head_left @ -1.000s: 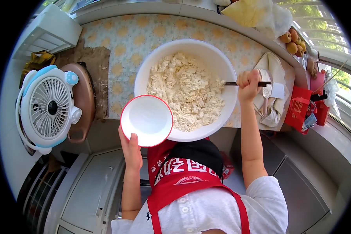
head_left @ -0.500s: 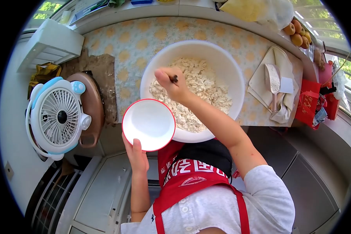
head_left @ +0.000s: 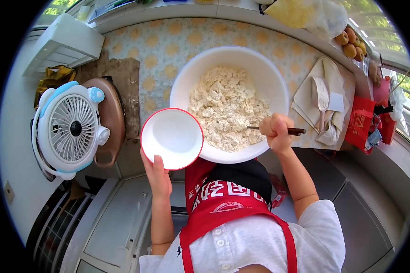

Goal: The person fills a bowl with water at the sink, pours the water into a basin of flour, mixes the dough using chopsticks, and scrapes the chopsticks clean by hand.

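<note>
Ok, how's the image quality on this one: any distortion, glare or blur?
Head view: strong wide-angle distortion, black corners, the patterned tablecloth's far edge bowed; bright daylight pales the window at upper right; the crumbly mixture shows clear texture, and the right hand shows no obvious motion blur.

On my feed I saw red apron, white characters across it. Under apron showed pale grey short-sleeved shirt; light buttons sat between apron's straps, small dark motif beside left one.
</note>
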A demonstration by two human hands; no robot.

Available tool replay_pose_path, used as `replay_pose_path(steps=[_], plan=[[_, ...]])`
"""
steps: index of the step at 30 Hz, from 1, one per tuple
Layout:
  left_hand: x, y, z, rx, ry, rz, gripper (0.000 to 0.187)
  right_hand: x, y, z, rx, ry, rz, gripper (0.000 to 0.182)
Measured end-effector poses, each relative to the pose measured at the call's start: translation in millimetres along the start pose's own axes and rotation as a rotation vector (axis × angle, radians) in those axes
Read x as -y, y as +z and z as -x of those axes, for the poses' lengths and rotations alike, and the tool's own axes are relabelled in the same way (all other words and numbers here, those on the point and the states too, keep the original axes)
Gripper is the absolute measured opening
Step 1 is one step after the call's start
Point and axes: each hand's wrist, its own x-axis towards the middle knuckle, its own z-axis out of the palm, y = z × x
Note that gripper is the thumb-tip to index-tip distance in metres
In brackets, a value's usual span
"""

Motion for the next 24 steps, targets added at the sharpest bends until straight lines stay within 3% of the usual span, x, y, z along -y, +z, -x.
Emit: replay_pose_path(steps=[2, 4, 9, 15, 20, 24], plan=[[0, -1, 2, 0.025, 0.021, 0.008, 0.059, -27, 9, 10, 0.097, 0.099, -0.028, 0.043], [1, -1, 3, 0.009, 0.012, 0.014, 0.059, -66, 22, 10, 0.138, 0.069, 0.171, 0.043], [4, 0, 11, -0.031, -0.005, 0.013, 0.060, -97, 51, -71, 0.001, 0.025, 0.026, 0.042], [10, 0, 23, -0.048, 0.022, -0.026, 0.066, -59, 16, -123, -0.030, -0.199, 0.043, 0.041], [19, -4, 29, -0.036, 0.005, 0.042, 0.060, 14, -24, -60, 0.108, -0.181, 0.084, 0.042], [24, -3, 31, -0.029, -0.003, 0.054, 0.060, 20, -50, -8, 0.127, -0.070, 0.178, 0.041]])
